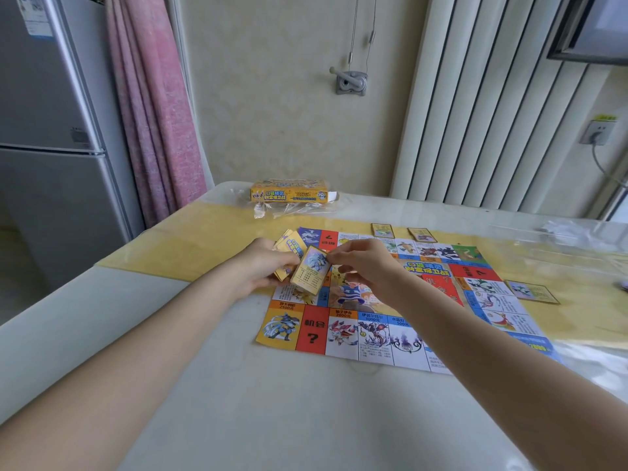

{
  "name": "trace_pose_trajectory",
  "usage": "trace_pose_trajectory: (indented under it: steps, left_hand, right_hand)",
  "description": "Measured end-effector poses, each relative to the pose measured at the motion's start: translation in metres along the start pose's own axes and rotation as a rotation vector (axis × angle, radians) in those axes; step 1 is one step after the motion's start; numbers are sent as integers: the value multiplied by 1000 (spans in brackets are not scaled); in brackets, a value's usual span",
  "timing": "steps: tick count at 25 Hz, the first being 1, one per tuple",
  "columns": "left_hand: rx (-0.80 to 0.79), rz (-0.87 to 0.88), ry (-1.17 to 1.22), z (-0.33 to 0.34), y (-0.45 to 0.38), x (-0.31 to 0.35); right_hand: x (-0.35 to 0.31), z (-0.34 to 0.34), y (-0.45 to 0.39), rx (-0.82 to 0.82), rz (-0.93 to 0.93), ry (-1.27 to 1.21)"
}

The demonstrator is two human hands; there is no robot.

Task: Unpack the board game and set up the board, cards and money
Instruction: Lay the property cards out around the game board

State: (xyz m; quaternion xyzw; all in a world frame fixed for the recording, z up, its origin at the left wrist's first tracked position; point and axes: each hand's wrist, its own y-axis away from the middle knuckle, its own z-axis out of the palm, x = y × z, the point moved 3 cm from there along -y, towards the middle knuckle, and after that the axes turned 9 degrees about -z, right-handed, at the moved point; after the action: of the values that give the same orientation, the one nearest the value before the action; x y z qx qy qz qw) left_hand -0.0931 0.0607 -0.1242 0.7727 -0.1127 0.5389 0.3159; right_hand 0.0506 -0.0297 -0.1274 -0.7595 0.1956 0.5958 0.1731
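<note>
Cards (291,253) in a fanned stack sit in the left hand (261,266), its fingers curled round them above the near-left part of the board (377,329). The right hand (365,266) pinches the top edge of a single card (311,270) between thumb and fingertips, drawing it off the stack. Such cards are judged thin, light, glossy and springy; they slide readily over one another, so an edge or corner pinch suits them best. The board is a printed paper sheet, creased by folding, lying flat on the desk (258,413) over a yellow runner under clear film. Three laid cards (382,230) lie beside its far and right edges. The cardboard box (289,191) lies at the desk's far edge, well apart.
</note>
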Motion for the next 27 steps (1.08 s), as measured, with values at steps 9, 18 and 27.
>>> trace_pose_trajectory:
  steps: [9, 18, 27]
  left_hand:
    - [8, 74, 13, -2, 6, 2]
    - [196, 128, 39, -38, 20, -7]
    - [178, 65, 324, -47, 26, -15]
  right_hand:
    - [-9, -2, 11, -63, -27, 20]
    - [-12, 52, 17, -256, -175, 425]
    - [-8, 99, 22, -293, -281, 734]
